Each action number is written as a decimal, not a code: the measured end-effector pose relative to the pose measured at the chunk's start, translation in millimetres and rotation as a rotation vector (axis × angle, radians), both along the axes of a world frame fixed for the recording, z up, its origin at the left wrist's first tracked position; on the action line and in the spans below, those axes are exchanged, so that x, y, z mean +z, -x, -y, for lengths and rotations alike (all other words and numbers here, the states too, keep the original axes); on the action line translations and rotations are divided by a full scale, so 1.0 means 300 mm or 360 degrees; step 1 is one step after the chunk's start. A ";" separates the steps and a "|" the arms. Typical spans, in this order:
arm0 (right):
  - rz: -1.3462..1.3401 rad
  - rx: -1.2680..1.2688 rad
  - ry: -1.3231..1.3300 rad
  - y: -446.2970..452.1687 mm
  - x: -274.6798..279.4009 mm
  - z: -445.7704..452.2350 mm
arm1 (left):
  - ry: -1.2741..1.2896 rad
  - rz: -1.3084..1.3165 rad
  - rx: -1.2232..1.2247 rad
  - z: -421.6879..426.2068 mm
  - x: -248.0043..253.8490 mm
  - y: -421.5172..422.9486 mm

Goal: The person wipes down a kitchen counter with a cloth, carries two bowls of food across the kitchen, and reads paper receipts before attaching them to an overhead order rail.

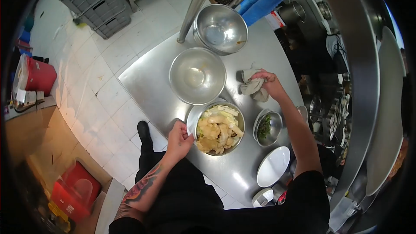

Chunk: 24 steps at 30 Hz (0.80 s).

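A metal bowl (242, 136) filled with pale yellowish food pieces and cut pale vegetables (219, 128) stands near the table's front edge. At its left rim is my left hand (179, 140), closed with the thumb against the edge; some fingers are hidden. The rim of a white dish (193, 115) shows beside and partly behind this bowl. Bunched in my right hand (269, 83) is a greyish cloth (252, 87), touching the tabletop or just above it. A wide metal bowl (197, 76), with no food in it, sits behind the filled one.
Stacked metal bowls (221, 28) stand at the table's back by a steel post (199, 6). On the right are a small bowl of green herbs (264, 126) and a white oval dish (274, 167). Grey crates (102, 6) stand on the tiled floor. A steel shelf edge (364, 60) rises at right.
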State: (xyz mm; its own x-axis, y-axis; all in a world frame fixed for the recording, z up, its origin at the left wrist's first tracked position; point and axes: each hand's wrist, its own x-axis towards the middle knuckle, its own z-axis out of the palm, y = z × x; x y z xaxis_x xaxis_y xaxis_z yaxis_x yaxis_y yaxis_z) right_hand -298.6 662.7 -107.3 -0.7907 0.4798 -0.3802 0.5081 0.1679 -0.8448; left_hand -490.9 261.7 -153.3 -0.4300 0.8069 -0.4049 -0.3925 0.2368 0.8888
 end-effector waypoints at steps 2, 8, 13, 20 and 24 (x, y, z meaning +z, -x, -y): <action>-0.0012 -0.0327 0.0168 0.004 0.089 0.033 | 0.0024 -0.0014 -0.0061 0.015 0.004 0.009; 0.0340 -0.0410 -0.1649 -0.040 -0.158 -0.134 | 0.0055 -0.0036 -0.0109 0.030 0.004 0.024; 0.0341 -0.0510 -0.2021 0.320 -0.165 -0.409 | -0.0003 0.0153 -0.0039 0.040 0.002 0.019; -0.0338 0.0078 -0.1853 0.559 -0.273 -0.611 | -0.0016 0.0148 0.0002 0.046 -0.028 -0.038; -0.0409 -0.0142 -0.1059 0.401 -0.310 -0.442 | -0.0049 0.0170 -0.0046 0.026 0.002 -0.027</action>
